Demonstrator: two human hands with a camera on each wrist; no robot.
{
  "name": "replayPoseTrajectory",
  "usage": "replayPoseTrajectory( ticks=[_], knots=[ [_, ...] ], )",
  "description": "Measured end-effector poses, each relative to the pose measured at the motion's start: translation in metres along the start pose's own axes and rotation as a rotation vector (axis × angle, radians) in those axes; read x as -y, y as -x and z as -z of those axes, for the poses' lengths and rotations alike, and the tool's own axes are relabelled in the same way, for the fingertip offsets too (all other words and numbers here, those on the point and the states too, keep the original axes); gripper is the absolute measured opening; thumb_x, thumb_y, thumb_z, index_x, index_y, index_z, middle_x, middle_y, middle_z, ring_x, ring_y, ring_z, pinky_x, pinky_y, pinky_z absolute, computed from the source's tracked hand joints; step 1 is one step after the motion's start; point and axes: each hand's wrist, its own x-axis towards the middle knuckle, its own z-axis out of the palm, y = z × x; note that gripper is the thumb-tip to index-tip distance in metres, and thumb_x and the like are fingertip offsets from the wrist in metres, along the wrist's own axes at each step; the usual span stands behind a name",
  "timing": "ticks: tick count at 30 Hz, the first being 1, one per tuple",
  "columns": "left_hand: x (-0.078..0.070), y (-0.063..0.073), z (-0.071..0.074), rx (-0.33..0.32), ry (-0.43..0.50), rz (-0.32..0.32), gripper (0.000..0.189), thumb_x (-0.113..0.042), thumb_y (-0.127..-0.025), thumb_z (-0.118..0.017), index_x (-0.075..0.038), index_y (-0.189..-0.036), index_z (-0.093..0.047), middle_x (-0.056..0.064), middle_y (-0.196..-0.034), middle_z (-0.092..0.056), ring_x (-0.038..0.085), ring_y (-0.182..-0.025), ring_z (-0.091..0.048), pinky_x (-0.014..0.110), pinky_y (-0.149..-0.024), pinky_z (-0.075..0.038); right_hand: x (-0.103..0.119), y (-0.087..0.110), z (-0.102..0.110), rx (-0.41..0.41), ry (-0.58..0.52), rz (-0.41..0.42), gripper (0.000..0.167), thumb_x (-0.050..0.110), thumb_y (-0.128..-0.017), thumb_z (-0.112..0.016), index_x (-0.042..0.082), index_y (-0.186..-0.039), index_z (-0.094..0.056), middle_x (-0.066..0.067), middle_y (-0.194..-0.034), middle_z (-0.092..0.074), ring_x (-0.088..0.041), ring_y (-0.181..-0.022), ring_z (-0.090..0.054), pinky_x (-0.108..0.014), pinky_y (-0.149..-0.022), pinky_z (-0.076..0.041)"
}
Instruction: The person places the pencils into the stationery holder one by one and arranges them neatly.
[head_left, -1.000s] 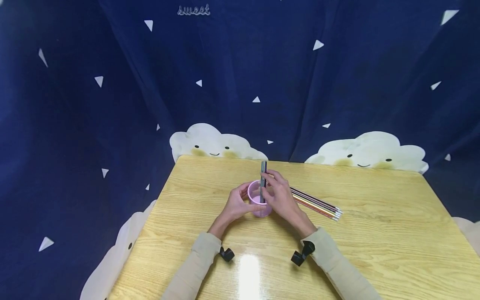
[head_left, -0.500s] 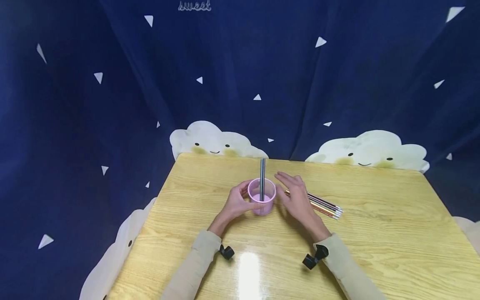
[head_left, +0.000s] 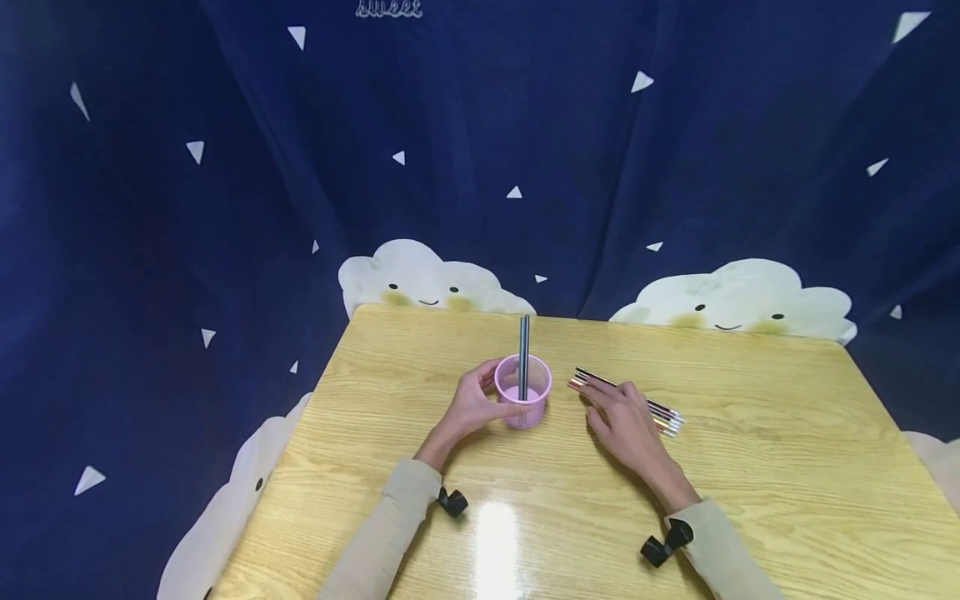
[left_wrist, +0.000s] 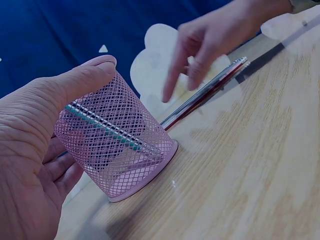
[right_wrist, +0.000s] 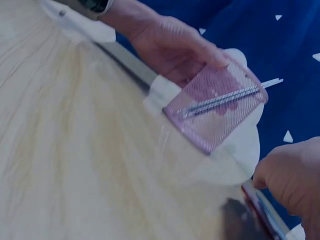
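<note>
My left hand (head_left: 474, 406) grips a pink mesh pen cup (left_wrist: 117, 142), its thumb across the near side and fingers around the far side. Inside the cup, a couple of dark striped pencils (head_left: 523, 346) stand nearly upright, their tops above the rim. To the right, several pencils (head_left: 665, 418) in black, yellow and red lie side by side on the table. Over them is my right hand (head_left: 624, 423), fingers extended toward their left ends. In the left wrist view a gap shows between its forefinger and thumb; whether its fingertips touch the pencils I cannot tell.
The cup and loose pencils are on a light wooden table (head_left: 420, 367). A dark blue curtain (head_left: 465, 125) with white triangles and cloud shapes hangs behind its far edge. A bright reflection lies on the near tabletop.
My right hand has let go of the pencils in the cup and moved right, over the loose pencils. My left hand stays on the cup.
</note>
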Motion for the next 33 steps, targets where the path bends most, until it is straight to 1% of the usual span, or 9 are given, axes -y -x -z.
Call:
replayPoseTrajectory(
  ticks=[4, 9, 15, 20, 25, 30, 33],
  knots=[
    [-0.001, 0.0, 0.0, 0.001, 0.0, -0.006, 0.083, -0.007, -0.07, -0.095, -0.007, -0.145, -0.059, 0.011, -0.14, -0.067, 0.034, -0.132, -0.061, 0.04, -0.117, -0.047, -0.006, 0.009, -0.001, 0.013, 0.064, 0.009, 0.035, 0.011, -0.094, -0.069, 0.006, -0.128, -0.074, -0.013, -0.137, -0.069, -0.031, -0.091, -0.054, -0.045, -0.072, -0.043],
    [0.0, -0.001, 0.0, 0.004, 0.015, -0.018, 0.082, -0.006, -0.071, -0.095, -0.006, -0.144, -0.059, 0.013, -0.14, -0.066, 0.038, -0.132, -0.06, 0.043, -0.117, -0.047, -0.008, 0.015, -0.002, 0.008, 0.035, 0.032, 0.036, 0.011, -0.093, -0.07, 0.005, -0.129, -0.074, -0.013, -0.135, -0.07, -0.028, -0.092, -0.054, -0.045, -0.075, -0.043],
    [0.0, -0.002, 0.0, 0.007, 0.02, -0.027, 0.082, -0.005, -0.071, -0.094, -0.004, -0.144, -0.058, 0.018, -0.14, -0.065, 0.042, -0.132, -0.059, 0.048, -0.117, -0.046, -0.011, 0.018, -0.006, -0.001, 0.016, 0.043, 0.035, 0.01, -0.093, -0.07, 0.004, -0.126, -0.074, -0.014, -0.134, -0.07, -0.029, -0.095, -0.055, -0.05, -0.082, -0.044],
    [-0.001, -0.002, 0.0, 0.002, 0.004, -0.011, 0.082, -0.007, -0.071, -0.095, -0.007, -0.145, -0.059, 0.011, -0.14, -0.067, 0.035, -0.132, -0.06, 0.043, -0.117, -0.047, -0.012, 0.016, -0.008, 0.009, -0.012, 0.066, 0.027, 0.009, -0.092, -0.071, 0.005, -0.117, -0.078, -0.016, -0.13, -0.071, -0.035, -0.099, -0.056, -0.053, -0.085, -0.043],
    [0.0, -0.002, 0.0, -0.008, -0.006, 0.002, 0.082, -0.008, -0.07, -0.096, -0.009, -0.144, -0.06, 0.007, -0.139, -0.068, 0.027, -0.131, -0.062, 0.039, -0.116, -0.047, -0.012, 0.015, -0.009, 0.01, -0.038, 0.088, 0.022, 0.007, -0.091, -0.072, 0.007, -0.111, -0.08, -0.018, -0.126, -0.071, -0.037, -0.1, -0.057, -0.054, -0.084, -0.044],
    [0.0, -0.001, -0.001, -0.013, -0.016, 0.007, 0.082, -0.009, -0.07, -0.096, -0.01, -0.144, -0.06, 0.006, -0.139, -0.068, 0.024, -0.13, -0.063, 0.037, -0.116, -0.047, -0.011, 0.016, -0.008, 0.024, -0.034, 0.083, 0.024, 0.007, -0.091, -0.072, 0.007, -0.113, -0.079, -0.018, -0.124, -0.071, -0.037, -0.102, -0.057, -0.053, -0.085, -0.044],
    [0.0, 0.0, -0.001, -0.013, -0.013, 0.007, 0.082, -0.008, -0.07, -0.096, -0.009, -0.144, -0.06, 0.007, -0.139, -0.068, 0.025, -0.131, -0.062, 0.038, -0.117, -0.047, -0.01, 0.017, -0.006, 0.062, 0.007, 0.07, 0.027, 0.01, -0.093, -0.071, 0.008, -0.12, -0.078, -0.015, -0.126, -0.072, -0.034, -0.102, -0.057, -0.051, -0.083, -0.044]
  ],
)
